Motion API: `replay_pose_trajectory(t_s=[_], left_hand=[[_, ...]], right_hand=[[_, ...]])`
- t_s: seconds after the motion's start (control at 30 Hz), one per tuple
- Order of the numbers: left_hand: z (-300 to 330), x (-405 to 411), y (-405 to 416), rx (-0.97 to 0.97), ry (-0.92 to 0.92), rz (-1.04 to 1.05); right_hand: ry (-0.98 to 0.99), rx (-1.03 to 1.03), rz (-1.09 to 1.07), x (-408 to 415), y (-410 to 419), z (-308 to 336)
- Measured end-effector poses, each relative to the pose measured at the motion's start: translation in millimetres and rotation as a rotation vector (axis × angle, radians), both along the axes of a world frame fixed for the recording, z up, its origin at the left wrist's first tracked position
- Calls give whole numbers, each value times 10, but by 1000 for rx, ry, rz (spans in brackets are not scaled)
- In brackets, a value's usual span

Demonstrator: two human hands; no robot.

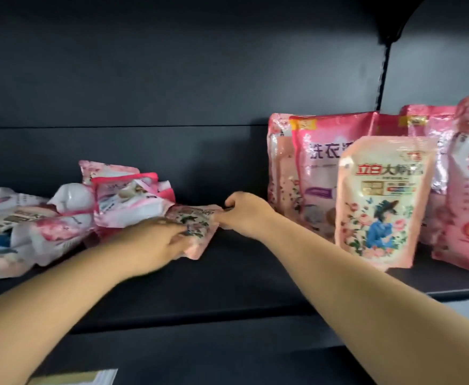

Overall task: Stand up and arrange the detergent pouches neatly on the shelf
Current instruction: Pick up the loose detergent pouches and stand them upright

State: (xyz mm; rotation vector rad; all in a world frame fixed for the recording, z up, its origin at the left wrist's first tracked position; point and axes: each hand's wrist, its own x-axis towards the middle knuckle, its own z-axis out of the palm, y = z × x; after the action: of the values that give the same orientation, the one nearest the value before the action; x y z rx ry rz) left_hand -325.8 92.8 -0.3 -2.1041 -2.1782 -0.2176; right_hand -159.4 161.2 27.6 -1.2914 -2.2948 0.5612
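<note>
left hand [158, 240] gripping, right hand [245, 213] pinching, both arms outstretched

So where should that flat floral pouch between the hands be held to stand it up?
By its two ends, from the front: the floral pouch lies flat, lengthwise across the shelf. The right hand pinches the far end; the left hand holds the near end.

Dark shelving unit: matte black back panel [172, 65], slotted upright [382, 70] at right. Black shelf board [241, 287] below. Pale surface [466, 312] beyond front edge, lower right.
</note>
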Motion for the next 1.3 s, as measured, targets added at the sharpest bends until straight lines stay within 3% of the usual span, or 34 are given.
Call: replay_pose_trajectory(t_s=[0.13,0.23,0.3,0.33,0.4,0.53,0.63,0.7,0.87,1.07,1.3], left_hand=[[143,-51,-284,-76,86,5],[244,-117,-367,-101,107,31],[293,-133,-348,-158,117,67],[322,-126,-326,-190,100,83],[419,-115,-257,-200,14,89],[543,-94,53,3,-251,0],[475,25,282,128,-568,-47],[387,54,392,120,-636,-64],[294,-72,427,178,-530,-22],[223,-68,472,331,-352,80],[168,-28,353,283,-290,52]], right_hand=[[32,-140,-96,-311,408,-133],[-306,-48,-89,-298,544,-263],[-396,41,-69,-217,596,-296],[-328,29,-54,-153,596,-289],[-10,-1,-40,-69,567,-261],[491,84,-47,-35,503,-218],[649,36,38,-94,408,-183],[633,11,121,-115,340,-173],[355,69,51,-118,417,-178],[80,-266,40,-195,393,-237],[391,-323,2,-167,358,-201]])
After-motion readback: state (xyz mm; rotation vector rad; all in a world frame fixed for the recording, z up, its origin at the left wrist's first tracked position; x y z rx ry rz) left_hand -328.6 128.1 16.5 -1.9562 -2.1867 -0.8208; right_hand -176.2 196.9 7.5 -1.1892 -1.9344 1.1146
